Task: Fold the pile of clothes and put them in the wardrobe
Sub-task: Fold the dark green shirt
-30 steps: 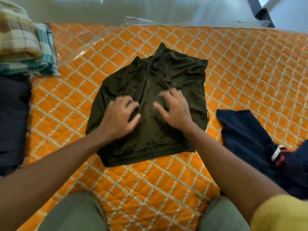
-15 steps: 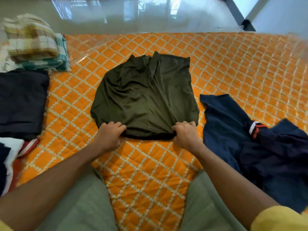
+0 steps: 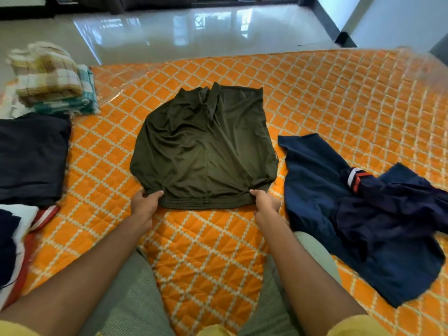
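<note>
A dark olive-green garment lies partly folded in the middle of the orange quilted mattress, its ribbed hem nearest me. My left hand pinches the hem's near left corner. My right hand pinches the near right corner, where the cloth bunches up slightly. A crumpled navy garment with a red and white stripe lies unfolded to the right of it.
At the far left stands a stack of folded checked cloths. A folded black garment lies below it, then a white, red and navy piece at the left edge. Glossy white floor lies beyond the mattress.
Both hands left the middle of the olive garment, where they were smoothing it, and came back to its near hem, each taking hold of a corner. The view has tilted up.
</note>
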